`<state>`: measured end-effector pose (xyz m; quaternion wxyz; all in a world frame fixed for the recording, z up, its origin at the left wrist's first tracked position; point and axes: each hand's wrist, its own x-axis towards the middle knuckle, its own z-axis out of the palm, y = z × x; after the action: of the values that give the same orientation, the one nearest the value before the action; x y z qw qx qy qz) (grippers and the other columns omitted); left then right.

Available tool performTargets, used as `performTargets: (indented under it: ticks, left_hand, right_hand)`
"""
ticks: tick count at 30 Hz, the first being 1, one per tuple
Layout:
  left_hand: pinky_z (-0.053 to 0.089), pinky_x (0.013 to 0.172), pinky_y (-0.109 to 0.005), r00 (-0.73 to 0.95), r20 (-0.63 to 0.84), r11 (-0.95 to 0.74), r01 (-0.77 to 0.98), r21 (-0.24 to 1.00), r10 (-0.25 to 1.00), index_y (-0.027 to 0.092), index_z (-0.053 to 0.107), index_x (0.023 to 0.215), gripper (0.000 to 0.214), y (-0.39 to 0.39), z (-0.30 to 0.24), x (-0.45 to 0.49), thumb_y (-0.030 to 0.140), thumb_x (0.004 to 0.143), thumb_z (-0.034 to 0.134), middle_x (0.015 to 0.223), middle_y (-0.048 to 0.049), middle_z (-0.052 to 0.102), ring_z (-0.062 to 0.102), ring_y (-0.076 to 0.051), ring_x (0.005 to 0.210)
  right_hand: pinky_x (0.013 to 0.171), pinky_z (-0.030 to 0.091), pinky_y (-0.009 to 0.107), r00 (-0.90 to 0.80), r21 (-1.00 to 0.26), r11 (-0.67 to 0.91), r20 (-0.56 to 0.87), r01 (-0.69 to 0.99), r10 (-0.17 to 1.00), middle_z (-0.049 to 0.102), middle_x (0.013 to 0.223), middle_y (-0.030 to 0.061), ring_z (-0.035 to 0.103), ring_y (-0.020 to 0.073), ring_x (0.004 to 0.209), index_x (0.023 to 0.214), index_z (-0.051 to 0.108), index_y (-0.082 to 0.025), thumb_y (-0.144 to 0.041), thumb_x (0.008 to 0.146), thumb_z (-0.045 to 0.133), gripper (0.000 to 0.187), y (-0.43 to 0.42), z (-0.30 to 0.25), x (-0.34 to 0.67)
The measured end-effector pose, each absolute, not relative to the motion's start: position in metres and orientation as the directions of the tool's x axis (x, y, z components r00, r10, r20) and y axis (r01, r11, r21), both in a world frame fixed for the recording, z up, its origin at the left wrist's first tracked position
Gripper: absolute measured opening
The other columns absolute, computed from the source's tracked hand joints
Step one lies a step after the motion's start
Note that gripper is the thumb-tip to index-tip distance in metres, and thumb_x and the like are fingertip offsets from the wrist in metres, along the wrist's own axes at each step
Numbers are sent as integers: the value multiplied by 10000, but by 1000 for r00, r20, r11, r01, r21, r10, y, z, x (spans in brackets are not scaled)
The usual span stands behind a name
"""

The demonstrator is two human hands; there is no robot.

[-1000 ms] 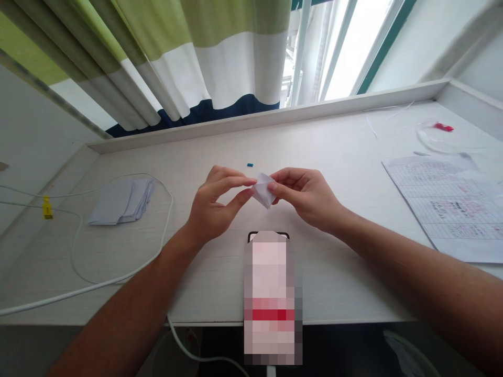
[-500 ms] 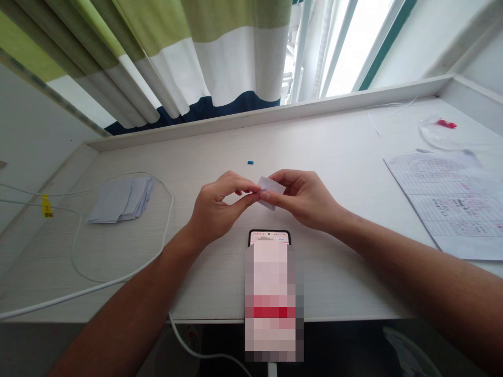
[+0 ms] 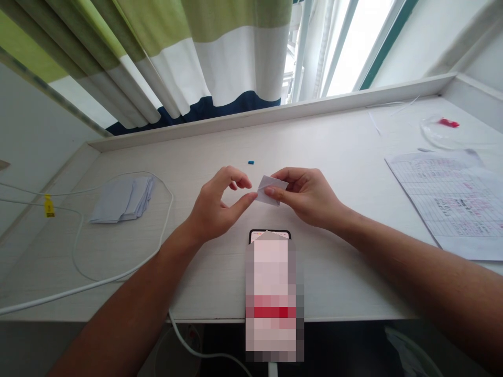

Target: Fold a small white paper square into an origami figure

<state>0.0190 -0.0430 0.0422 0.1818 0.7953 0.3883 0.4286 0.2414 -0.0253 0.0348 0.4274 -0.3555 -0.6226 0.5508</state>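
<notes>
A small folded piece of white paper is pinched between the thumb and fingers of my right hand, above the middle of the desk. My left hand is just left of it, thumb and index finger parted. The left thumb tip is at the paper's left edge; whether it touches, I cannot tell. Below both hands a phone lies at the desk's front edge, most of it blurred out. A tiny blue piece rests on the desk beyond the hands.
A stack of white paper pieces lies at the left, ringed by a white cable with a yellow tag. Written sheets cover the right side. Behind them is a clear plastic item with a red part. A curtain hangs behind.
My left fingers have parted from their pinch on the paper, the index finger lifting away. My right hand still holds the paper, which has shifted slightly right.
</notes>
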Motion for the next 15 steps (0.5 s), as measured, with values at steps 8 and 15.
performTargets:
  ticks: [8, 15]
  left_hand:
    - [521, 809, -353, 391, 560, -680, 501, 536, 730, 247, 701, 970, 32, -40, 36, 22, 237, 943, 716, 949, -41, 688, 622, -202, 918]
    - [505, 819, -347, 370, 516, -632, 522, 573, 773, 220, 641, 963, 13, -40, 36, 19, 224, 975, 642, 974, -51, 690, 626, -200, 932]
  right_hand:
    - [651, 488, 327, -384, -985, 171, 149, 24, 911, 735, 807, 36, 623, 175, 734, 880, 770, -185, -417, 824, 834, 247, -29, 34, 239]
    - [642, 481, 327, -363, -988, 155, 144, 0, 921, 723, 782, 26, 620, 169, 710, 864, 751, -185, -390, 813, 841, 230, -26, 34, 240]
